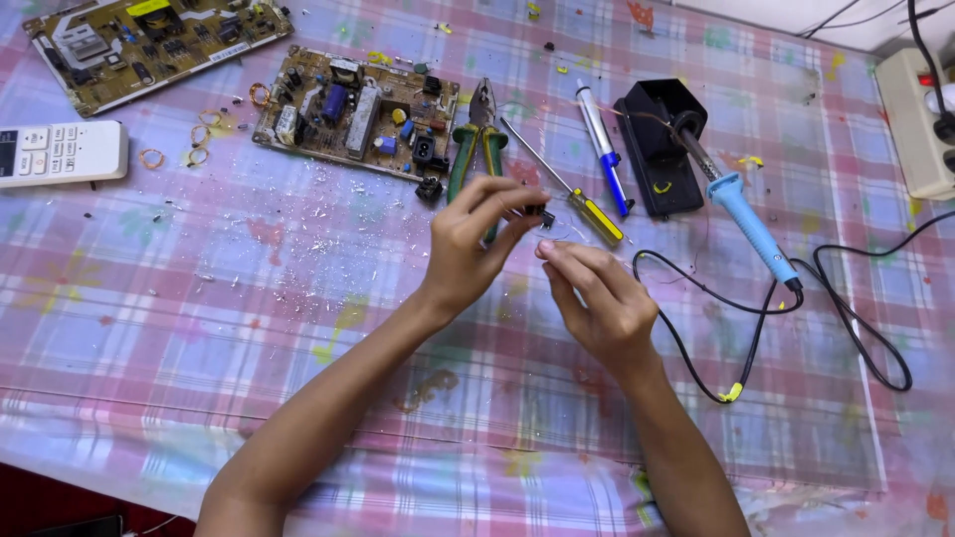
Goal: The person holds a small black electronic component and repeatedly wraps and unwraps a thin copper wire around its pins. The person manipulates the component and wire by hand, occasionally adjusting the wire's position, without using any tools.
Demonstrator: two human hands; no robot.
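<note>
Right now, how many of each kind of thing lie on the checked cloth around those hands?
Circuit boards: 2
Pliers: 1
Screwdriver: 1
Pen: 1
Soldering iron: 1
Black stand: 1
Remote control: 1
Power strip: 1
Total: 9
The left hand pinches a small black part; the right hand touches it.

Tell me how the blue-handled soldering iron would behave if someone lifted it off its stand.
The soldering iron leans with its tip in the black stand, so it looks stiff and probably light. Its round handle would likely roll if laid flat. The black cord loops loosely over the tablecloth, so it is floppy and would probably drag.
</note>
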